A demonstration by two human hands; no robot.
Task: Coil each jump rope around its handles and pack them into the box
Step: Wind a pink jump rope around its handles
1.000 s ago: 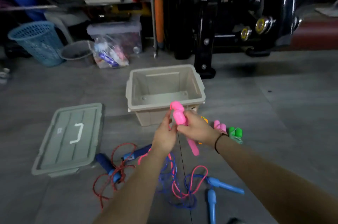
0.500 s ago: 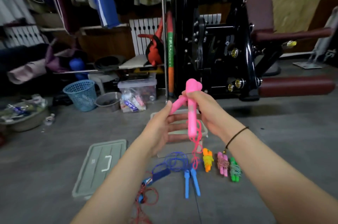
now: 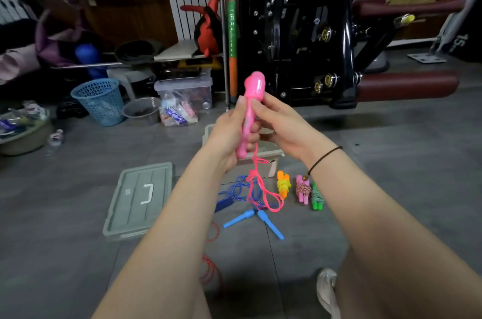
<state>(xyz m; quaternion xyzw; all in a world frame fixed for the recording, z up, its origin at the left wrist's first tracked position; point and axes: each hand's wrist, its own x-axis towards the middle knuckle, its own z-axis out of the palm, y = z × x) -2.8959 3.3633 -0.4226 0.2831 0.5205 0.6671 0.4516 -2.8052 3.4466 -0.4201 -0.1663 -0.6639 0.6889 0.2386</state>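
**A:** Why are the pink plastic jump-rope handles (image 3: 251, 112) held upright, high above the floor?

**B:** I'd say so the thin pink cord (image 3: 254, 180) hangs free. It drops from the bottom of the handles, and its loops lie on the grey floor across a blue cord (image 3: 238, 188). With it hanging like that, it can be wound on without snagging.

**A:** And the grip?

**B:** The left hand (image 3: 228, 136) is curled round the lower half. The right hand (image 3: 284, 127) has its fingers (image 3: 263, 107) closed on the upper part, just beneath the bulbous head. The handles seem pressed together as a pair, which gives one core to coil around. No turns are on them yet.

**A:** Where's the box?

**B:** The beige plastic box (image 3: 271, 170) is on the floor straight behind the hands, which mostly hide it. I can't see inside. Its grey lid (image 3: 140, 196) lies flat off to the left, leaving the opening clear.

**A:** Anything finished?

**B:** An orange bundle (image 3: 283, 184), a pink bundle (image 3: 303, 189) and a green bundle (image 3: 317, 194) are wound tight. They lie side by side just right of the box, presumably waiting to be packed. The light-blue handles (image 3: 260, 217) lie loose nearer the person, and a red cord (image 3: 208, 269) sprawls between the forearms.

**A:** What's the risk?

**B:** The pink cord crosses the blue one, so pulling it could drag the blue one along too.
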